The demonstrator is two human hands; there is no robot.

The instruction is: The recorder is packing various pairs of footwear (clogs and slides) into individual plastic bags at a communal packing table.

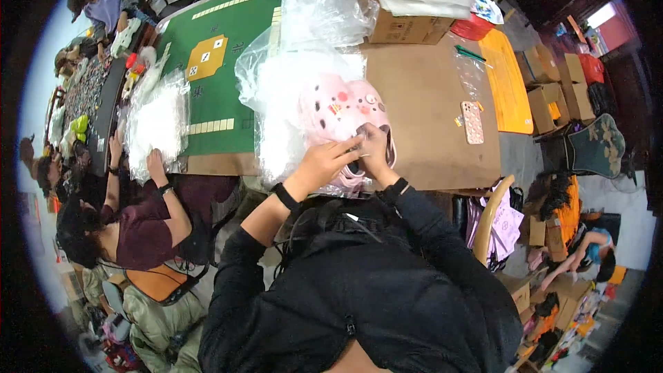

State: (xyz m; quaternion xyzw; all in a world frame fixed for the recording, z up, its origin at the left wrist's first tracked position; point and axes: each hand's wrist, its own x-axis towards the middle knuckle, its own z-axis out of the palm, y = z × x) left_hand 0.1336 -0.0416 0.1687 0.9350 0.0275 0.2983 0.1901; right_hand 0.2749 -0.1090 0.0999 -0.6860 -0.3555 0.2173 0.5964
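A pair of pink clogs [345,103] with holes and small colourful charms lies in front of me on clear plastic bags [280,131]. My left hand [330,161] reaches over the clogs' near end, its fingertips meeting those of my right hand. Close beside it, my right hand [374,150] has its fingers bent and pressed together near the clog's dark opening. Whatever the fingertips pinch between them is too small or too hidden to make out. Each of my wrists carries a black band.
Brown board [431,110] covers the table's right part, with a phone in a patterned case [472,123] on it. A cardboard box [407,26] piled with plastic bags stands at the back. Left, a co-worker's hand [155,163] touches a bag stack [159,121] beside the green mat [238,48].
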